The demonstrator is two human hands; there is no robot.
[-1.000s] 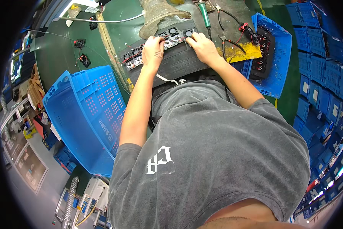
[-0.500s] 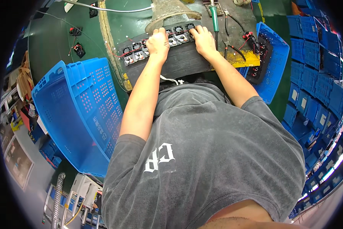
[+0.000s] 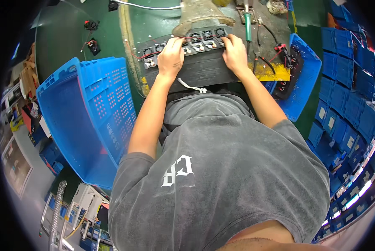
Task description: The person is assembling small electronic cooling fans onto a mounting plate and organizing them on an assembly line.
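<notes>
A row of small black square fans runs along a dark strip on the bench, with round white-and-metal parts along its near side. Thin red wires cross the row and trail off its left end. My left hand is closed over the left-middle of the row, its fingertips pressed together. At the right end my right hand is closed with bent fingers beside the last fan. What either hand pinches is hidden by the fingers. A black ridged board lies between the row and my body.
A green-handled soldering iron and pliers lie to the right. Behind the row stands a dusty funnel-shaped hood. Blue crates flank me: a large one left, another right holding dark parts. Loose fans lie at far left.
The view has shifted, so the bench sits further right and a little lower in it. My hands remain at the row; the left hand's fingers now point more toward the right.
</notes>
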